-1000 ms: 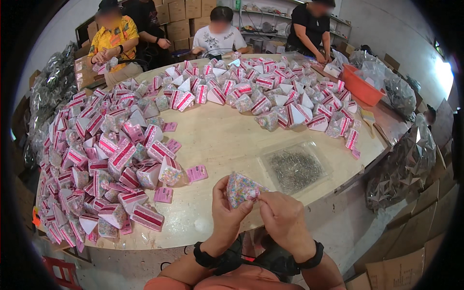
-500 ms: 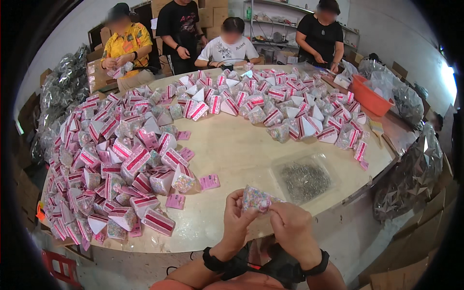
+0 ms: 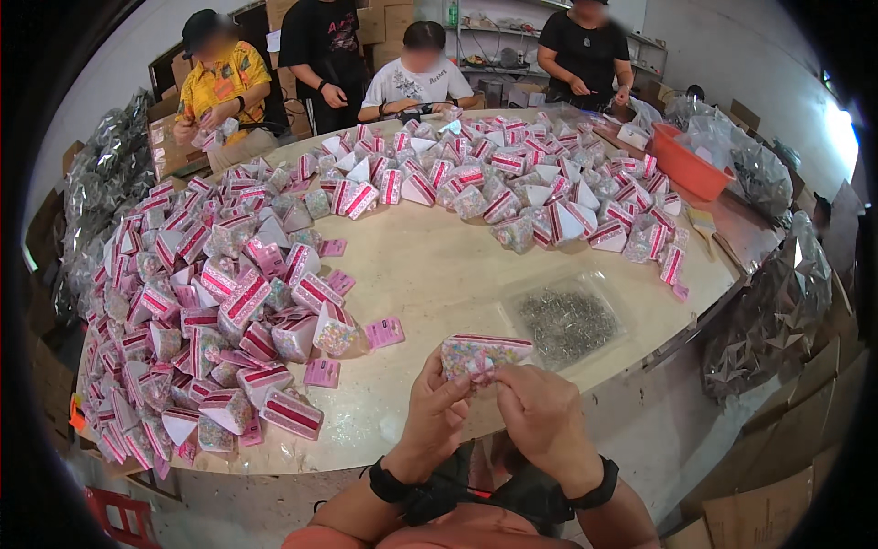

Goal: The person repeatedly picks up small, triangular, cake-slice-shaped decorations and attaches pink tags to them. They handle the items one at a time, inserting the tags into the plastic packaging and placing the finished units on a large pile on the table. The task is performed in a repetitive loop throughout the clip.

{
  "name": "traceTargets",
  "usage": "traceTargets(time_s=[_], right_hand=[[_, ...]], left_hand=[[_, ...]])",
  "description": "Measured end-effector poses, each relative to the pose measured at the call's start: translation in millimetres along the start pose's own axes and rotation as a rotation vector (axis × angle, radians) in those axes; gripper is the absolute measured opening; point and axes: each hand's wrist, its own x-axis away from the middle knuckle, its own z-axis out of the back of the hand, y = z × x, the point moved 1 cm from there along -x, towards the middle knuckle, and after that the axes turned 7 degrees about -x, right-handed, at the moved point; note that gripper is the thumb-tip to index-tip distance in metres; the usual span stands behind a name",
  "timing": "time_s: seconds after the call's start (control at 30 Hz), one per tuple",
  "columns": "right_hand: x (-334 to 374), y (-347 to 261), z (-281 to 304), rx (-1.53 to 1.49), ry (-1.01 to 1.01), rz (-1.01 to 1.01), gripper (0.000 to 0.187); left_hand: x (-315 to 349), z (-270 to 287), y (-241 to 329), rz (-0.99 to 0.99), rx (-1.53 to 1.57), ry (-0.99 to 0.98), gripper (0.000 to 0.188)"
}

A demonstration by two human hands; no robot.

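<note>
My left hand (image 3: 432,403) is closed round one side of a bagged cake-slice ornament (image 3: 485,349), a wedge with pastel sprinkles and a dark pink stripe along its top edge. A pink gathered piece (image 3: 480,370) shows on the near side of it. My right hand (image 3: 544,416) pinches at that spot, thumb and fingers pressed together; what exactly is between the fingertips is hidden. The ornament is held above the table's near edge. Just beyond my right hand lies a flat clear tray (image 3: 615,328) with a heap of thin metal pieces (image 3: 562,328).
A large pile of similar bagged wedges (image 3: 242,302) covers the left of the table (image 3: 421,265) and curves along the back. Pink cards (image 3: 384,331) lie beside it. An orange tub (image 3: 690,165) and a brush (image 3: 702,222) are at the right. Several people are across the table.
The ornament has turned so its striped edge now faces up. My right fingers have shifted slightly left, to the pink gathered piece. The whole view has shifted a little.
</note>
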Motion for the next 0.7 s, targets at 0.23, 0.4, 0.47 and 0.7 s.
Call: traceTargets(time_s=[0.23,0.4,0.47,0.7], right_hand=[[-0.5,-3.1,-0.7,0.003,0.012,0.031,0.013],[0.2,-4.8,-1.0,0.015,0.011,0.024,0.014],[0.6,-4.5,-1.6,0.02,0.021,0.039,0.015],[1.4,-4.3,-2.2,0.031,0.009,0.042,0.016]], left_hand=[[2.4,-0.6,-3.6,-0.09,-0.031,0.026,0.06],[4.8,-2.6,-2.1,-0.117,-0.067,0.047,0.067],[4.1,-1.0,-4.4,-0.15,-0.086,0.046,0.069],[7.5,-6.3,-3.4,-0.212,-0.194,0.069,0.073]])
